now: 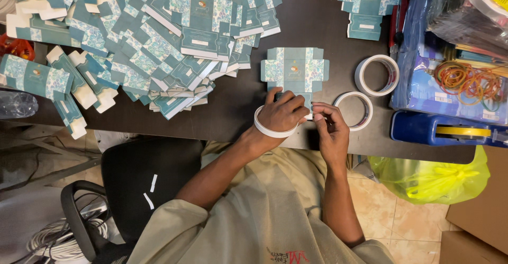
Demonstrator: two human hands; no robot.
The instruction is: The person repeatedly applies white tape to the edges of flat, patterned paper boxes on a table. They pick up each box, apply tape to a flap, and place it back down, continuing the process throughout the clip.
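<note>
A flat teal patterned box blank (294,69) lies on the dark table (312,20) in front of me. My left hand (283,113) presses on its near edge, fingers bent, with a white tape roll (271,130) worn round the wrist like a bracelet. My right hand (330,129) is beside it, fingertips pinched together at the blank's near right corner, apparently on a small strip of tape that is too small to see clearly.
A big heap of the same teal blanks (159,36) covers the table's left. Two tape rolls (377,75) (354,110) lie right of the blank, another blank stack (369,4) behind. A blue tape dispenser (444,131), rubber bands (468,81), a yellow bag (431,176) and a black chair (143,184) surround me.
</note>
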